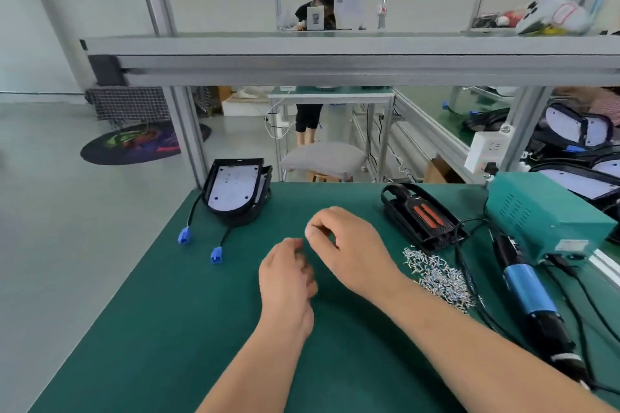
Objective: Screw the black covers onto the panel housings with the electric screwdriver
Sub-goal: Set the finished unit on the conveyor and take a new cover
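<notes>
My left hand [288,275] and my right hand [347,245] meet over the middle of the green mat [174,312], fingertips almost touching. Both have curled fingers that pinch what look like small screws, blurred and mostly hidden. Two stacked panel housings [235,191] lie at the mat's far left corner, white insides up, with cables ending in blue connectors [184,234]. A stack of black covers [421,216] with orange marks lies at the far right. A pile of loose screws [439,275] sits right of my right wrist. The electric screwdriver [526,292], with a blue grip, lies beyond the pile.
A green power supply box [543,214] stands at the right edge with black cords [469,265] looping over the mat. An aluminium shelf frame [335,60] crosses overhead. More housings [580,178] lie on the bench to the right. A stool [323,159] stands behind the table.
</notes>
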